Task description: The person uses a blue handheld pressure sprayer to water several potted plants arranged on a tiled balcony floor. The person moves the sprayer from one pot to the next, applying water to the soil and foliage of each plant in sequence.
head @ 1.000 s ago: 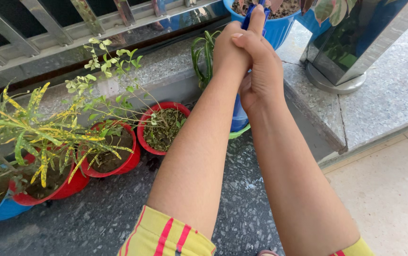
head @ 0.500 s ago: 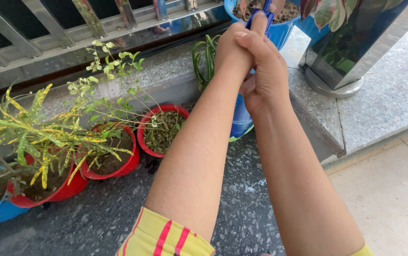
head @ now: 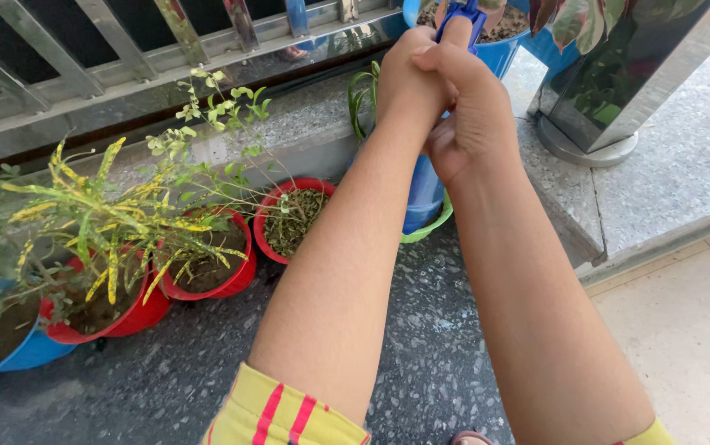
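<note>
Both my arms reach forward with the hands clasped together around a blue spray bottle. Its trigger head (head: 462, 11) sticks out above my fingers, and its blue body (head: 426, 191) with a green base shows below them. My left hand (head: 407, 76) wraps the bottle from the left. My right hand (head: 472, 111) overlaps it from the right, with the index finger stretched up to the trigger head. The bottle is held over a blue pot (head: 499, 45) of soil with red-green leaves on the stone ledge (head: 565, 194).
A row of potted plants lines the dark floor at left: red pots (head: 297, 221) (head: 210, 268) (head: 103, 317) and a blue pot (head: 9, 346). A metal railing (head: 124, 62) runs behind them. A shiny steel post base (head: 590, 136) stands on the ledge at right.
My clasped hands and the spray bottle have risen slightly toward the blue pot. The view has shifted, so the plants sit further right.
</note>
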